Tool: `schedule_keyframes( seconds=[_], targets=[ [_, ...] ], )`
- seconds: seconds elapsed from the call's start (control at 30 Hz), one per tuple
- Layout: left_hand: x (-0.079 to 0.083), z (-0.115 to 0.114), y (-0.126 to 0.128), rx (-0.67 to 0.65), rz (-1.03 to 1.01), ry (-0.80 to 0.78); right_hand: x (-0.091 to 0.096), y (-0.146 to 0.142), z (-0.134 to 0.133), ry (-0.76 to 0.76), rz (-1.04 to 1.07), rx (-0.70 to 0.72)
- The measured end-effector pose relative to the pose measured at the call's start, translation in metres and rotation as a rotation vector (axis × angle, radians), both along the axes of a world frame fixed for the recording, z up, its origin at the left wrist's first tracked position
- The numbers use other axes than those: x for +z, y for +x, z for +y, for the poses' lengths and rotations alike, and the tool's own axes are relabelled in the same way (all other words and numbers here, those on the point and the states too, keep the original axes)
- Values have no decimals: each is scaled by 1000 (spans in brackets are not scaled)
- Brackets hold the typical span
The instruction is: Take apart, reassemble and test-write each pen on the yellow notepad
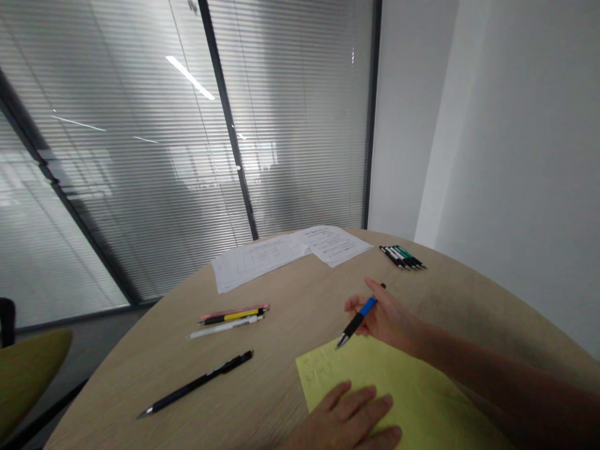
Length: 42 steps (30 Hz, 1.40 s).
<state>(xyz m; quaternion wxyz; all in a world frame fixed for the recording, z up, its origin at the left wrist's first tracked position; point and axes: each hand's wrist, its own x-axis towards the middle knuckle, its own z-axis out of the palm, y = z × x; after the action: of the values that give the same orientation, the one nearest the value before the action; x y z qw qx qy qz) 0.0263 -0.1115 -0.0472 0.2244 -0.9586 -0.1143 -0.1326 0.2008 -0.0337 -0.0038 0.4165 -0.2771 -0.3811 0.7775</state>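
Pale counter (290,312): left hand (349,415), flat and open, steadies yellow sheet (422,394); right hand (389,319) pinches blue pen (359,320), tip seemingly at its edge.

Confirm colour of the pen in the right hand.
The pen is blue with a black tip; head view.

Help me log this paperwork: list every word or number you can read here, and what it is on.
Nothing here can be read.
On the yellow sheet: faint handwriting near its top left corner, too blurred to read.
On the white sheets: print too small to read.
On the blue pen in the right hand: no legible mark.
On the loose pens: no legible marks.
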Motion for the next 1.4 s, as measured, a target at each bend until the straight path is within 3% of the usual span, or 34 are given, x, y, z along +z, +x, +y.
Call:
schedule_keyframes(
  seconds=[0.13, 0.27, 0.4, 0.5, 0.63, 0.87, 1.0, 1.17, 1.4],
  targets=[
    [-14, 7, 1, -25, -46, 13, -7, -4, -5, 179, -191, 90],
    [-37, 15, 2, -43, -107, -11, -1, -9, -18, 406, -323, 26],
    [-46, 17, 3, -29, -100, -58, 0, -22, -26, 448, -499, -108],
    [-46, 16, 3, -33, -115, -46, -5, -31, -26, 449, -539, -218],
    [-40, 14, 4, -41, -148, -21, -14, -35, -26, 469, -522, -152],
    [-3, 3, 2, -12, -34, -103, -15, -31, -30, 640, -694, -165],
    [7, -1, 1, -14, -37, -103, -17, -32, -29, 650, -778, -184],
    [1, 0, 3, 8, -17, -137, -21, -33, -28, 733, -906, -262],
    [-20, 5, 4, -25, -87, -127, -26, -35, -26, 709, -986, -330]
  ],
)
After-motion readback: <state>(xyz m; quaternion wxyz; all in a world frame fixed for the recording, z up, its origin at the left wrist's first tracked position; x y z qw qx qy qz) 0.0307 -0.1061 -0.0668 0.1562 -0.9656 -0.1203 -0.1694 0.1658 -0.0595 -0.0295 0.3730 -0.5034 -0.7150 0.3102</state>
